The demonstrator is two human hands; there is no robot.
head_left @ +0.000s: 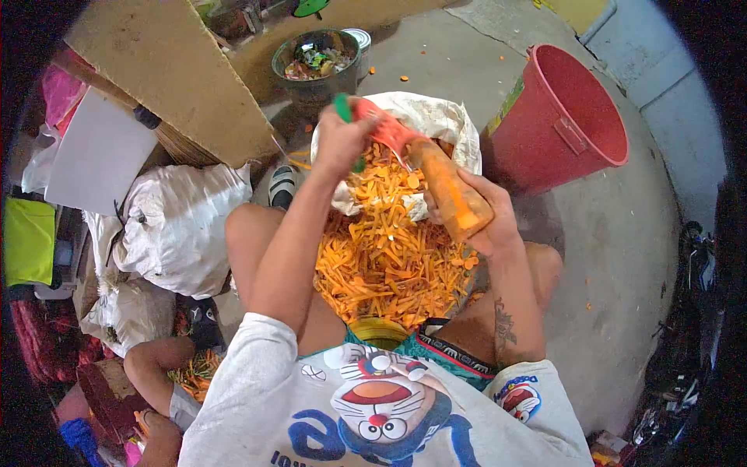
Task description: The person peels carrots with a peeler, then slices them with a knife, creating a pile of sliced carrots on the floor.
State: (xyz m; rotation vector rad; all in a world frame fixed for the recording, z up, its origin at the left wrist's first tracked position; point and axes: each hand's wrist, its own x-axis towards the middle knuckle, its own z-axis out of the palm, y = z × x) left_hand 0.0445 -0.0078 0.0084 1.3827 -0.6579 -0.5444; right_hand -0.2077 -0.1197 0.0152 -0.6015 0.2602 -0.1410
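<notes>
The right grip point(496, 214) is wrapped around the lower part of a thick carrot point(445, 180), which tilts up and across toward the left grip point(344, 140). The left grip is closed on a coral-and-green tool point(391, 131), blurred, whose coral end meets the carrot's upper end; exactly what kind of tool it is cannot be told. Below both grips lies a broad heap of carrot strips point(389, 249), mixed with some round slices. It spreads between the person's legs, from the mouth of a white woven sack point(436, 107) just behind the carrot to a yellow container point(379, 333) nearest the body. Beyond the right grip, on the right, a red bucket point(537, 117) leans on the concrete floor point(603, 241). Past the left grip stands a dark tub point(315, 93) holding litter; left of that grip sit a bulging white sack point(179, 233) and a cardboard sheet point(163, 70). At lower left, another person's hand point(159, 440) shows.
</notes>
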